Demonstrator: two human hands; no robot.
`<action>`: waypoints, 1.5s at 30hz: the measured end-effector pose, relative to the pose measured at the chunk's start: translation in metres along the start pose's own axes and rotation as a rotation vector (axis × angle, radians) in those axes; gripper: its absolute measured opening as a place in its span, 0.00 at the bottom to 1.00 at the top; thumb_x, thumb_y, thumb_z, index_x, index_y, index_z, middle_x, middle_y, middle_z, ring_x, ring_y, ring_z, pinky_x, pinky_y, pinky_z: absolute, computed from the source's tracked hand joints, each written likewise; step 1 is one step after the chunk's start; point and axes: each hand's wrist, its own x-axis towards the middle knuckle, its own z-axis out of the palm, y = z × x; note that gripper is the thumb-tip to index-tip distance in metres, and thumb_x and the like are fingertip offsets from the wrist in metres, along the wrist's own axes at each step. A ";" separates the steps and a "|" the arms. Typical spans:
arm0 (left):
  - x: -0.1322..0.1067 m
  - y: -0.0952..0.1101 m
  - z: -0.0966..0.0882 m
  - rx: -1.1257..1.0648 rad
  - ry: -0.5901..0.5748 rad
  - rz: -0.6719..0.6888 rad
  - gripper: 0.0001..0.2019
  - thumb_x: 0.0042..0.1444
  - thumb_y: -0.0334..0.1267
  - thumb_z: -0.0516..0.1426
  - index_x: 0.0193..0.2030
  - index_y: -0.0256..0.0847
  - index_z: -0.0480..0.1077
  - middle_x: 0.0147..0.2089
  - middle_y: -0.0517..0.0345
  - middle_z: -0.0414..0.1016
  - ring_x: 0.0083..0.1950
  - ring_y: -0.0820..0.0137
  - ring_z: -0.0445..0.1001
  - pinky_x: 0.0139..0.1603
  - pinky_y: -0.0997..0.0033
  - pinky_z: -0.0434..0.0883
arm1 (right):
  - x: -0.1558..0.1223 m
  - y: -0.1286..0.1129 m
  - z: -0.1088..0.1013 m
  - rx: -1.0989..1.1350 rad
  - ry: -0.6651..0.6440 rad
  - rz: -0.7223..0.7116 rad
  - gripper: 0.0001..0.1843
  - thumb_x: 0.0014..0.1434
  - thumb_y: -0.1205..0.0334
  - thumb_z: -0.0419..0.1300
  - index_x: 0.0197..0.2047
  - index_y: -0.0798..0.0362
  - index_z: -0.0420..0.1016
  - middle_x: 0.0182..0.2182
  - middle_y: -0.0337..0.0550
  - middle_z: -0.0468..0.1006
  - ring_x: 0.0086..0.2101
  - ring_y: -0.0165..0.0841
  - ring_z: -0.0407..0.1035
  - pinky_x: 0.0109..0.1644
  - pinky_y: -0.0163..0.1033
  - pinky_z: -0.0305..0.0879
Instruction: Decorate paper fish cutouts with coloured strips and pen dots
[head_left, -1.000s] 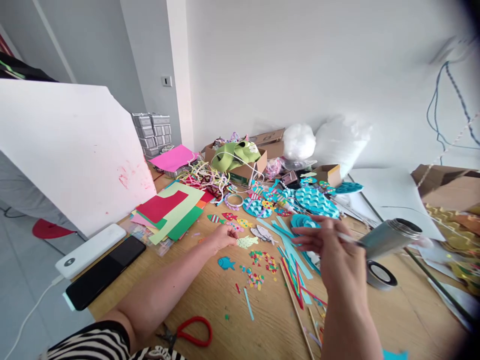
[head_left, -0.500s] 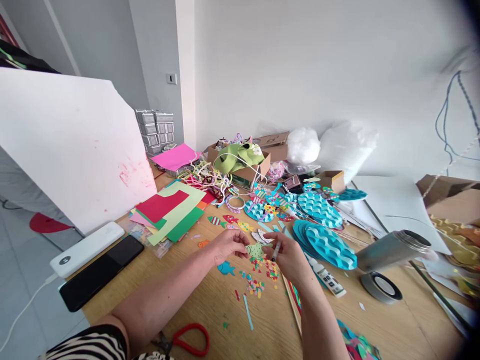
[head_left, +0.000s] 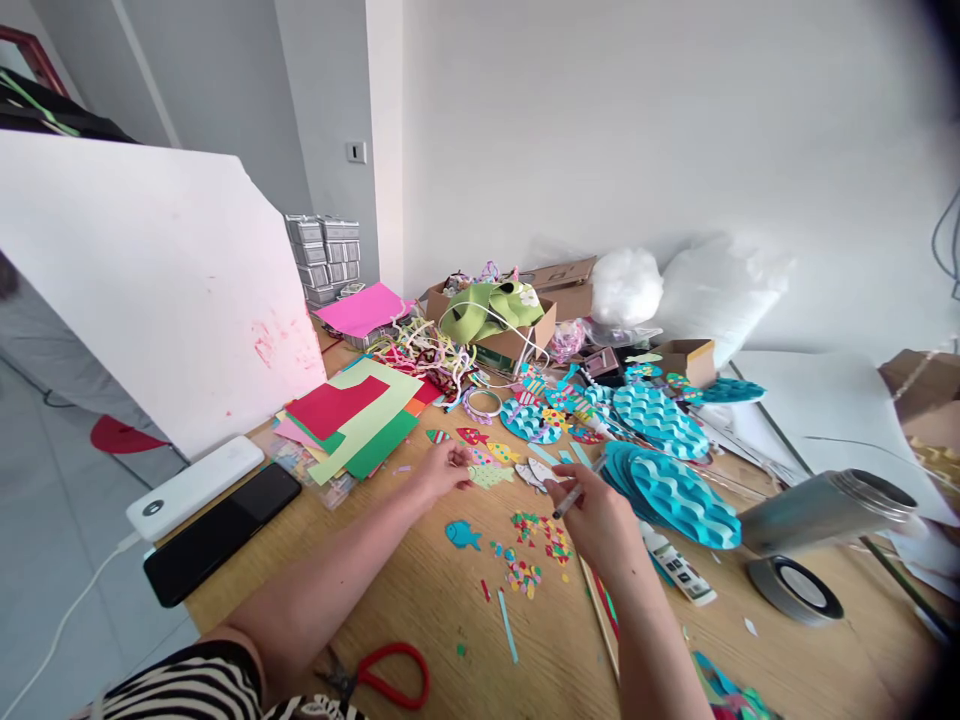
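Observation:
A light green paper fish (head_left: 491, 476) with dark dots is at the row of paper fish. My left hand (head_left: 444, 472) has its fingers curled round the fish's left end. My right hand (head_left: 600, 515) grips a grey marker pen (head_left: 568, 500), its dark end pointing down and left. Close by are a white paper fish (head_left: 534, 474), a red paper fish (head_left: 472, 436) and a yellow one (head_left: 502, 453). A blue paper fish (head_left: 463, 535) lies nearer me, left of a scatter of small coloured paper bits (head_left: 523, 575).
Red-handled scissors (head_left: 394, 675) lie at the front edge. Coloured sheets (head_left: 352, 410), a phone (head_left: 221, 530) and a white power bank (head_left: 196, 487) are at left. Wavy blue discs (head_left: 675, 495), a glue bottle (head_left: 679, 565), a steel flask (head_left: 825, 515) and a tape roll (head_left: 795, 590) stand at right.
The green fish has moved away from me and left, from between my hands to the fish row. My right hand has drawn apart from it, still with the pen. The view has shifted slightly.

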 end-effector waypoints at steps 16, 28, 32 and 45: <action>0.052 0.001 -0.036 0.671 0.127 0.060 0.15 0.45 0.21 0.57 0.41 0.36 0.72 0.29 0.62 0.73 0.27 0.74 0.73 0.31 0.75 0.70 | -0.002 0.008 -0.027 0.052 0.153 0.036 0.20 0.53 0.43 0.55 0.37 0.50 0.75 0.21 0.43 0.78 0.24 0.39 0.74 0.25 0.38 0.63; 0.032 0.017 -0.048 1.027 0.216 0.198 0.11 0.51 0.27 0.57 0.42 0.37 0.72 0.43 0.49 0.75 0.45 0.63 0.74 0.47 0.66 0.68 | -0.004 0.004 -0.029 0.060 0.130 0.005 0.21 0.53 0.43 0.56 0.38 0.50 0.75 0.24 0.43 0.80 0.25 0.38 0.75 0.25 0.37 0.65; 0.018 0.026 -0.052 1.063 0.225 0.279 0.13 0.53 0.27 0.54 0.45 0.36 0.71 0.47 0.47 0.74 0.47 0.63 0.74 0.49 0.67 0.68 | -0.007 -0.003 -0.032 0.079 0.201 -0.013 0.21 0.53 0.43 0.57 0.39 0.50 0.76 0.25 0.43 0.80 0.25 0.37 0.75 0.25 0.36 0.65; -0.022 0.037 -0.056 1.056 0.118 0.450 0.10 0.54 0.26 0.53 0.39 0.40 0.73 0.38 0.54 0.77 0.40 0.67 0.75 0.45 0.68 0.70 | -0.031 -0.046 -0.046 0.505 0.677 -0.084 0.12 0.56 0.53 0.63 0.37 0.53 0.73 0.26 0.41 0.76 0.27 0.36 0.75 0.32 0.39 0.69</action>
